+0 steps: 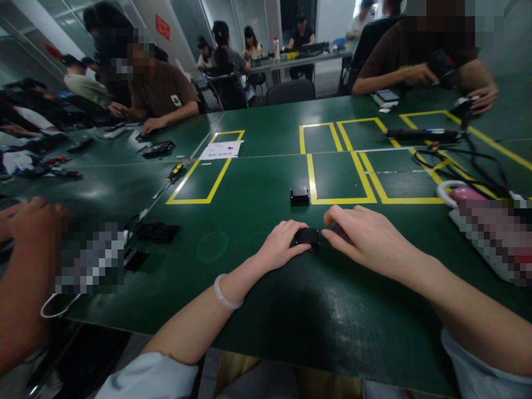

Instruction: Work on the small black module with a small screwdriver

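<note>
Black block (pixel 307 237) on the table (pixel 266 316), pinched by fingers of the left hand (pixel 279 245) at nine o'clock, right hand (pixel 368 235) at three, fingers slightly parted, hold unclear, second black piece (pixel 300 196) near twelve.

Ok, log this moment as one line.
left hand: holds black block | right hand: close beside it | other black block: on green table

Tabletop (pixel 353 310) looked smooth & glossy around small block (pixel 306 237), itself approx. matt plastic, w/ similar plastic pc. (pixel 300 197) just beyond block, paper sheet (pixel 220 149) farther off L of block & smooth bracelet (pixel 224 295) L of block.
</note>
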`<state>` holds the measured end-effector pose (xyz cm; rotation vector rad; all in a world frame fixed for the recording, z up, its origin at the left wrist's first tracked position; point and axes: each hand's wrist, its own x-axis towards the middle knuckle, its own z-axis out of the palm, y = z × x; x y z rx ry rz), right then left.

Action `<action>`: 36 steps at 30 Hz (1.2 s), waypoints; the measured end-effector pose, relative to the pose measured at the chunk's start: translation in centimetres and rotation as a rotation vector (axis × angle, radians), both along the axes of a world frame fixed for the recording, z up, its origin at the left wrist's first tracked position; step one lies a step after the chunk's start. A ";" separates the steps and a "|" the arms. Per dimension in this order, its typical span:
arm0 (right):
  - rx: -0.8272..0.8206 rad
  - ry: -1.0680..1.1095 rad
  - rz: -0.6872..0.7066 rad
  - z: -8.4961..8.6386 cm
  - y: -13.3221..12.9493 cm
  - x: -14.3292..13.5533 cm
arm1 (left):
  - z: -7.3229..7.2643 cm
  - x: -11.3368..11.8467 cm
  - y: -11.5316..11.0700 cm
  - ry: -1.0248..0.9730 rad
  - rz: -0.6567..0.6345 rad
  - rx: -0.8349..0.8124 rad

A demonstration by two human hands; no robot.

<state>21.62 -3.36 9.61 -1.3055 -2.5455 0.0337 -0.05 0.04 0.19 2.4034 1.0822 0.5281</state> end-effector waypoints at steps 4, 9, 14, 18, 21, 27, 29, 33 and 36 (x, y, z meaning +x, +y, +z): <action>0.017 -0.024 0.009 -0.1 0.1 0.0 | 0.0 0.0 0.0 0.004 0.001 -0.008; 0.001 0.000 0.037 0.1 -0.1 0.0 | 0.1 0.0 -0.1 -0.005 0.005 -0.018; -0.008 -0.012 0.031 0.1 -0.1 -0.1 | 0.2 0.0 -0.1 -0.010 -0.003 -0.008; 0.000 -0.023 0.013 -0.2 0.1 0.0 | 0.1 0.0 0.0 0.000 -0.004 -0.009; 0.005 0.008 0.013 -0.2 0.1 0.0 | 0.1 0.0 0.0 0.005 0.003 -0.012; -0.016 0.034 0.029 0.1 -0.1 0.0 | 0.2 0.0 0.0 -0.005 0.000 -0.018; -0.022 0.032 0.034 0.0 0.0 0.0 | 0.2 0.0 0.0 -0.006 0.000 -0.013; -0.018 0.004 0.023 -0.1 0.2 0.0 | 0.1 0.0 0.0 -0.005 -0.004 -0.007; -0.026 0.008 0.020 -0.1 0.2 0.1 | 0.0 0.0 0.0 -0.004 0.000 -0.006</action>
